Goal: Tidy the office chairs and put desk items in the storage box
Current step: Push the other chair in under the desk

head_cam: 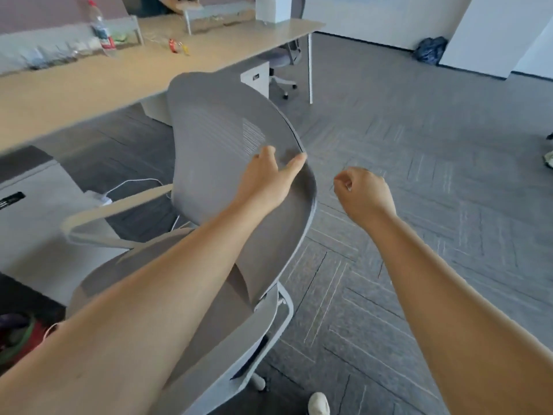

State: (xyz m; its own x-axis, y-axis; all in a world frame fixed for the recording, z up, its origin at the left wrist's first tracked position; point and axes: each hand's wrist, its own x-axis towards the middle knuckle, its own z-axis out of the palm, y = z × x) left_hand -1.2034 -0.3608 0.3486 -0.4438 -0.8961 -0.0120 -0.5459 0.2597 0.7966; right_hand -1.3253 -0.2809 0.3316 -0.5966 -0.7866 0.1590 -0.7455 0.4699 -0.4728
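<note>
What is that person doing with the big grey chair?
The person is tidying an office. Their left hand is on the top edge of the grey chair's backrest, fingers spread over it. Their right hand is curled into a loose fist in the air beside the chair, touching nothing. The chair stands out from the long wooden desk. A plastic bottle and small bits sit on the desk.
</note>
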